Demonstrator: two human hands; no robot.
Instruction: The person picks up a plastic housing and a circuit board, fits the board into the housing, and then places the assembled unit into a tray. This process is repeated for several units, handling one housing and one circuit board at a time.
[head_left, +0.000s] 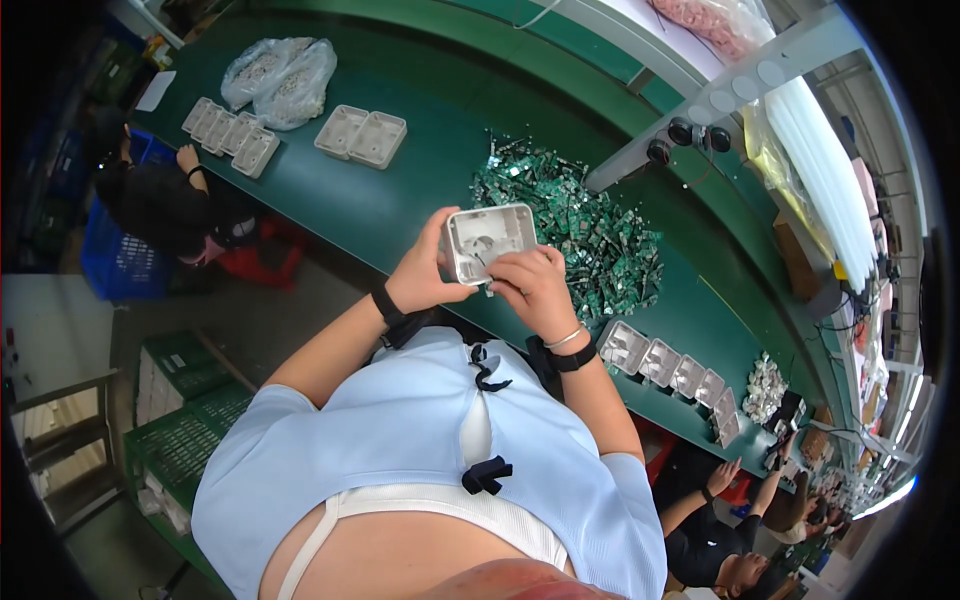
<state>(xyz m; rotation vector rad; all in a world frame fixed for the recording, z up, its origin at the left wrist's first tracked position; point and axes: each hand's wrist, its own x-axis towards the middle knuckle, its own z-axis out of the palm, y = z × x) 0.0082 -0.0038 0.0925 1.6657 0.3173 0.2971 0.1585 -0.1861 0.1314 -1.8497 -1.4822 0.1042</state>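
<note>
A white, open plastic housing [488, 240] with rounded corners is raised in front of me, its hollow inside turned up. My left hand [428, 272] is closed round its left side, thumb under the lower edge. My right hand [536, 290] is at its lower right corner, with fingertips pinched together over the opening. Those fingers hide whatever they grip; a small pale bit shows just below them. Inside the housing are a round moulded shape and a thin dark line. Close behind it lies a heap of small green circuit boards [600, 235] on the green table.
Two white housings [362, 136] stand farther back, near clear bags of small parts [282, 82]. More housings form rows at the left [230, 136] and right [672, 366]. A grey metal post [640, 155] rises behind the boards. Co-workers sit at the left [165, 195] and right [715, 530].
</note>
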